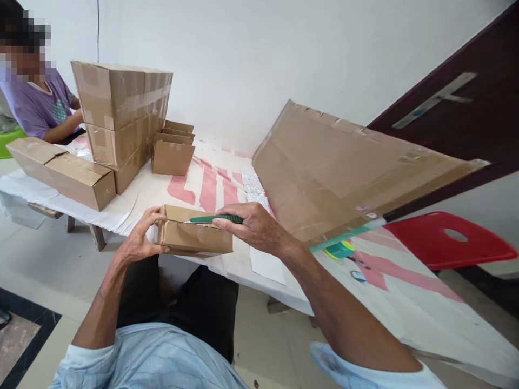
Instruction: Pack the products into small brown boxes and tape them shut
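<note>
A small brown cardboard box [198, 241] lies at the near edge of the table in front of me. My left hand [141, 237] grips its left end, thumb low and fingers over the top corner. In my right hand [253, 224] is a green-handled utility knife [211, 219], held almost level across the top of the box. The knife's tip is at the seam between the top flaps, towards the left end. Whether the blade is inside the seam I cannot tell.
Taped cartons [130, 108] stand stacked at the back left, beside a long box [65, 170] and several open small boxes [173, 156]. A large cardboard sheet [324, 167] leans on the right, near tape rolls [339, 249] and a red stool [430, 237]. A person [40, 102] sits far left.
</note>
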The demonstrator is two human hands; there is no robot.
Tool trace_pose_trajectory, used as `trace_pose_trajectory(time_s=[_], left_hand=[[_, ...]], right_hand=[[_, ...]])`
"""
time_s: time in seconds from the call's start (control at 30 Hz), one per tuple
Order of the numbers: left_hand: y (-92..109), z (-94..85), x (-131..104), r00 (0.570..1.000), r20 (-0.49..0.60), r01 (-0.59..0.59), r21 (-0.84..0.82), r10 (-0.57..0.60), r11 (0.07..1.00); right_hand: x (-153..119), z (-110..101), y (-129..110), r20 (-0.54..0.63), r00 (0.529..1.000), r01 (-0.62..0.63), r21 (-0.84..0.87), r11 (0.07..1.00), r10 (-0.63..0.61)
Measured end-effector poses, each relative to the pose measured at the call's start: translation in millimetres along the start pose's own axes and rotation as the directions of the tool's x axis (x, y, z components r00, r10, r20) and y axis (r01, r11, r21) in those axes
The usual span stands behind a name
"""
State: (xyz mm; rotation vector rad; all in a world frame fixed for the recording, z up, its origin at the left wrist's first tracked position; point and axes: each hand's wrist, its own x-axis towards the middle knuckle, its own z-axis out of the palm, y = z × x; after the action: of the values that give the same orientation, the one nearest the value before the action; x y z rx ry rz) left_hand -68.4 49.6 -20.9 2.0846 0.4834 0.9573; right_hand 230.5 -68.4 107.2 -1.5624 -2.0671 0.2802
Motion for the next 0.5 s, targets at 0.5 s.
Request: trace_pose_trajectory(time_s=[0.5], left_hand=[[-0.5,0.5,-3.2,0.997,0.042,0.063,0.034,-0.064,0.997]], right_hand=[[6.3,-7.0,-5.8,0.033,0.999,0.002,-0.060,0.998,0.000]])
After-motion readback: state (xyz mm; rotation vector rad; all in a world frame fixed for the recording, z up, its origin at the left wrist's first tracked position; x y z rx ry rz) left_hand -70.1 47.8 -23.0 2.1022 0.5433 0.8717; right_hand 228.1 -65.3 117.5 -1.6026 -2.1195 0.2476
